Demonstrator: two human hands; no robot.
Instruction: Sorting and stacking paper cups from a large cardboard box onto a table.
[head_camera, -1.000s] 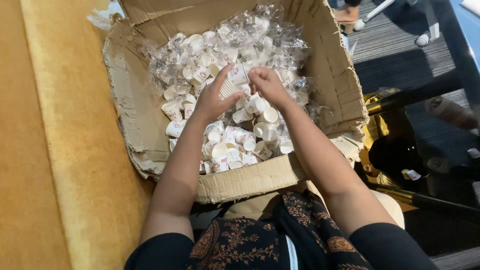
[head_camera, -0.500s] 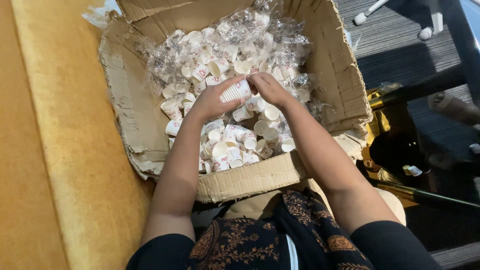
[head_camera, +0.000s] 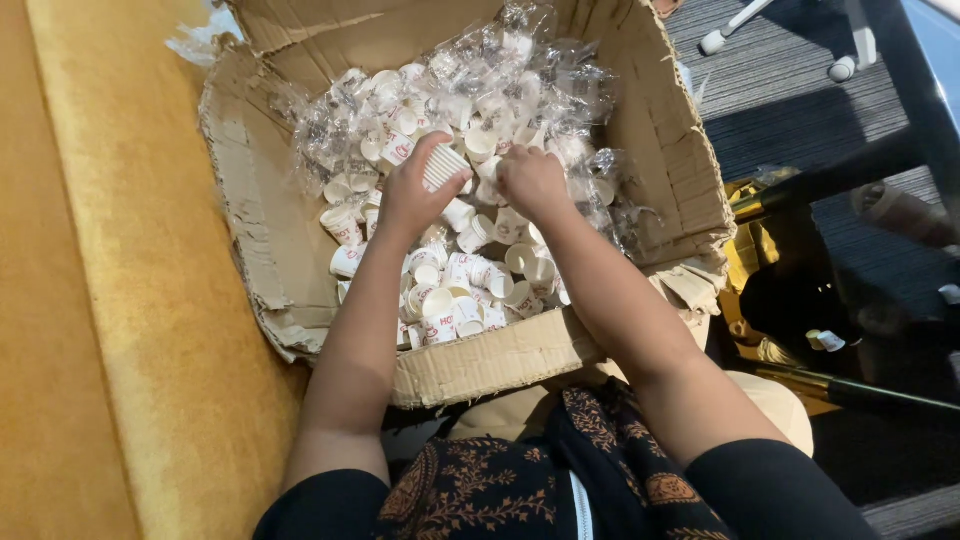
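Head view, centre of frame: left hand (head_camera: 408, 196) curled around a small white ribbed paper cup (head_camera: 444, 166), gripped at the fingertips. Just right of it, right hand (head_camera: 531, 181) closed over the heap, contents hidden. Below both, loose small white paper cups (head_camera: 470, 285) and clear plastic wrappers (head_camera: 520, 60) inside a torn brown cardboard box (head_camera: 262, 215).

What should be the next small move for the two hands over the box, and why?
Probably the right hand should pick one more loose cup from the box and slide it into the stack that the left hand holds sideways. Loose cups lie directly below both hands.
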